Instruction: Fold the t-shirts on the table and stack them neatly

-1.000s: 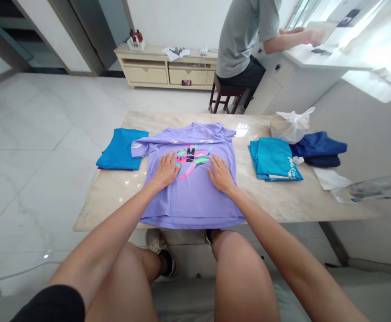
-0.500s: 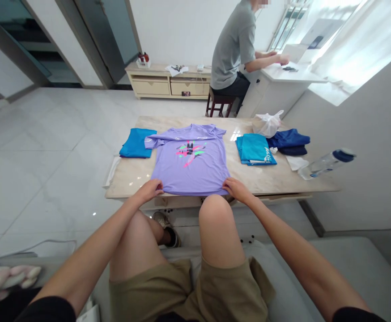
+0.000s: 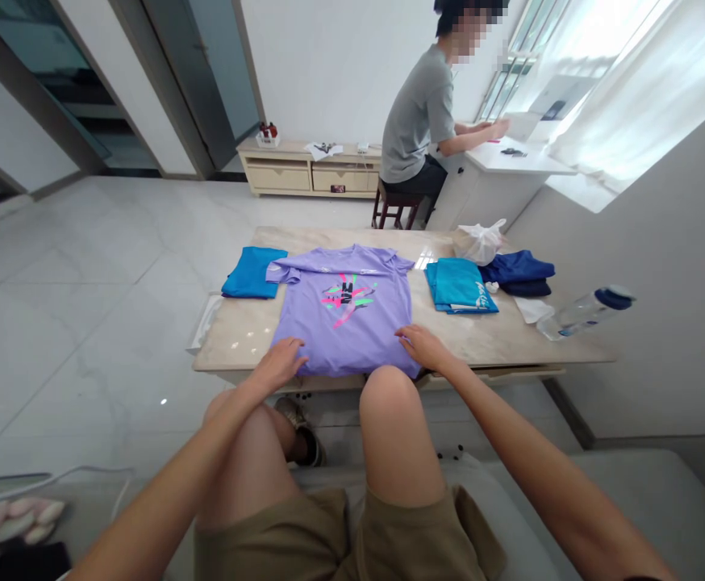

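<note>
Garment: lilac T-shirt [image 3: 346, 311], print upward, lies flat on marble table [image 3: 510, 349], its lower hem near the table's near edge.
Left hand [image 3: 277, 365]: fingers [image 3: 292, 347] loosely spread, resting on the shirt's lower left, pinching nothing.
Right hand [image 3: 425, 347]: fingers [image 3: 405, 333] lying close together on the shirt's lower right, near its edge, with no visible pinch.
Technique: open, flat fingers and even pressure from both hands smooth cloth best without dragging it.
Nearby: folded blue shirt [image 3: 252, 272] beside the left sleeve; folded teal shirts [image 3: 456, 285] right of the lilac T-shirt, then navy garments [image 3: 517, 273].
</note>
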`<state>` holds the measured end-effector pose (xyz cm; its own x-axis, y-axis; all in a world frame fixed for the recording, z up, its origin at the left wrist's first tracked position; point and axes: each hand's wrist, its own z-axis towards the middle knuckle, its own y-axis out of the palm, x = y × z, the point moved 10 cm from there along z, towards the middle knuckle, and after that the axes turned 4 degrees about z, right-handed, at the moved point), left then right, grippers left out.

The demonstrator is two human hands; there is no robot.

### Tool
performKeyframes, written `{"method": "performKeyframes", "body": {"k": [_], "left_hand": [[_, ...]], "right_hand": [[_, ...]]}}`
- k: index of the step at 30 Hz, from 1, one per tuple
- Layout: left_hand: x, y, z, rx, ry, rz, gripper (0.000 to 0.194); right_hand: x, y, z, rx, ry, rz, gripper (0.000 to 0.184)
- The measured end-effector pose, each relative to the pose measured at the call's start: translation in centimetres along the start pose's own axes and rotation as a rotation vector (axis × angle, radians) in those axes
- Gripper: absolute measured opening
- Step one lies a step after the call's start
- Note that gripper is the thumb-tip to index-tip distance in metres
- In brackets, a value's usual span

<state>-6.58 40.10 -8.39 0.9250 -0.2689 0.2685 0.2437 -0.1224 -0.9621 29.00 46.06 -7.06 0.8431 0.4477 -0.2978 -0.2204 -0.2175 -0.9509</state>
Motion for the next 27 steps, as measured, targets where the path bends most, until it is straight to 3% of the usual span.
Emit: {"method": "performKeyframes", "body": {"k": [5,10,13,21,27], "left_hand": [[0.1,2.8,5.8,0.003,-0.098,0.108,0.067],[-1.6,3.8,10.2,0.092,-0.203,0.173,0.069],[-2.7,3.4,13.7,0.152,-0.219,0.176,0.069],[-5.9,1.7,24.7,0.169,-0.246,0.154,0.069],[-7.3,1.1,29.8,0.19,-0.223,0.166,0.069]], "right_hand": [[-0.4,3.4,5.5,0.116,0.138,-0.028,0.057],[0.8,5.7,9.2,0.228,0.213,-0.064,0.067],[2.1,5.5,11.8,0.243,0.2,-0.087,0.067],[6.7,3.2,21.2,0.258,0.219,-0.071,0.069],[9.5,2.2,26.5,0.291,0.226,-0.066,0.069]]}}
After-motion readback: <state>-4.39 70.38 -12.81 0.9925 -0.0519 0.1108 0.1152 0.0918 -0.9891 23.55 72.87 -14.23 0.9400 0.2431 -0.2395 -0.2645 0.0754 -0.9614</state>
